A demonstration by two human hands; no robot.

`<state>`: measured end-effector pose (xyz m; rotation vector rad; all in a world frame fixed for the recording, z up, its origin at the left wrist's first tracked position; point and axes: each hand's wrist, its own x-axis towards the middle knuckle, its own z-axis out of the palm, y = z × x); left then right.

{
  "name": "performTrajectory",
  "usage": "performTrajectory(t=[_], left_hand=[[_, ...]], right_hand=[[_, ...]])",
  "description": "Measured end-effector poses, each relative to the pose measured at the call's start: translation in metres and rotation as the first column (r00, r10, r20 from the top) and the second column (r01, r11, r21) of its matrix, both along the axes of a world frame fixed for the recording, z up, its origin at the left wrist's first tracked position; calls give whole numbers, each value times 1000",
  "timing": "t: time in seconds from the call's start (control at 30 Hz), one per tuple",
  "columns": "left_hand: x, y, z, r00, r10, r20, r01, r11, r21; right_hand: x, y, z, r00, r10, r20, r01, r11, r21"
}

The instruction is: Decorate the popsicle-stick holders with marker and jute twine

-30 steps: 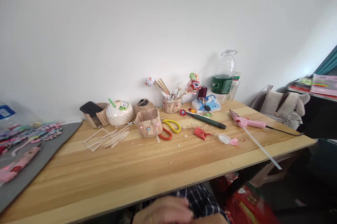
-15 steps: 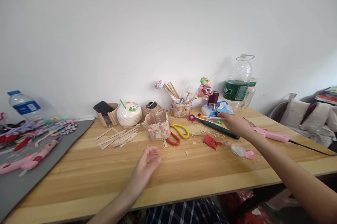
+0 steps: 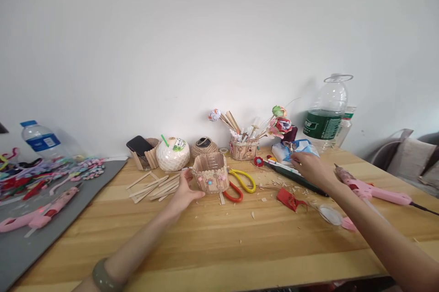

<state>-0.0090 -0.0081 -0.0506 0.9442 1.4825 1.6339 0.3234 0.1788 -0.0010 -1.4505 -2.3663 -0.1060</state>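
Note:
My left hand reaches forward and grips the left side of a small basket made of popsicle sticks, which stands on the wooden table. A green bangle sits on that wrist. My right hand is stretched out to the right, above a dark green-handled tool. Its fingertips are at the edge of a blue and white pack. I see the back of this hand, so its grip is hidden.
Yellow-and-red scissors lie right of the basket, loose popsicle sticks to its left. Along the wall: phone, coconut drink, twine ball, stick cup, big bottle. Pink glue gun at right; grey mat at left.
Both hands came up from below the table edge. The left hand moved forward and took hold of the basket. The right hand reached to the pack. The view panned left.

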Motion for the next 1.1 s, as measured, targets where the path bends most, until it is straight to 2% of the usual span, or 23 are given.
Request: performTrajectory(t=[0.07,0.13,0.2,0.27,0.4,0.5,0.63,0.83,1.0,1.03,1.1], left_hand=[[-5,5,2,993,-117,8,117,993,11],[-9,8,5,976,-218,14,217,976,16],[-13,11,6,957,-290,11,290,957,19],[-16,13,7,941,-338,-2,338,941,9],[-21,22,5,928,-372,-29,372,928,-2],[-24,28,1,927,-375,-15,375,927,20],[-26,31,1,918,-389,74,385,921,61],[-18,31,10,878,-380,293,358,925,126],[-8,39,21,809,-426,405,386,905,179],[-6,40,22,797,-438,416,396,899,188],[-1,41,25,776,-460,431,414,887,202]], right_hand=[[-17,-17,8,992,80,-92,-83,996,-27],[-40,-34,12,960,203,-190,-221,972,-79],[-64,-49,10,900,332,-282,-383,911,-151],[-87,-58,2,831,418,-366,-516,826,-228],[-122,-58,-15,723,468,-508,-666,668,-332],[-137,-53,-22,644,474,-601,-747,558,-361],[-144,-53,-21,579,410,-705,-797,466,-383],[-142,-59,-15,530,231,-816,-808,430,-403],[-138,-64,-9,522,107,-846,-741,549,-387],[-137,-64,-7,509,101,-855,-744,552,-378],[-134,-64,-5,469,95,-878,-778,514,-360]])
